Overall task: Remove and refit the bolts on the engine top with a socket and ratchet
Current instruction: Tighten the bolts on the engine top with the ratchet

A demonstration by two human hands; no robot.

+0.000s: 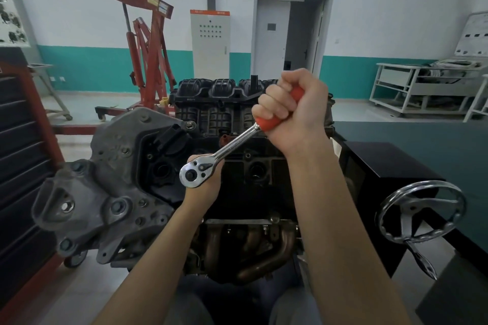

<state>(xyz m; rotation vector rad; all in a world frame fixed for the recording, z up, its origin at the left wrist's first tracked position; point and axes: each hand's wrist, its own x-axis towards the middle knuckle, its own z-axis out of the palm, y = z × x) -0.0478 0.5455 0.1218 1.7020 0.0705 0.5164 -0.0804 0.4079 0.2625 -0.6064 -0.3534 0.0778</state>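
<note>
Two bare forearms enter from 6 o'clock and reach up over the engine (232,155). The right hand (293,108) sits at about 1 o'clock from frame centre. Its grip is clamped in a full fist around the orange handle (272,121) of the ratchet (224,152). The chrome shank runs from that fist down toward 7 o'clock and ends at the round ratchet head (194,173), near frame centre.

The left hand (204,182) lies directly beneath the ratchet head, with fingers curled up around its underside. The head hides most of this grip; it appears closed on the head or on whatever sits below it, and the socket itself cannot be seen.

The engine top is a black cover with round wells at 9 o'clock and 3 o'clock of the ratchet head. A black ribbed intake manifold (224,95) stands behind at 12 o'clock. A grey cast bracket (105,187) with several bolts occupies the 9 o'clock side. A brown exhaust manifold (258,248) hangs below at 6 o'clock.

A chrome handwheel (420,212) sits at 4 o'clock. A red engine hoist (148,55) stands at 11 o'clock.
</note>
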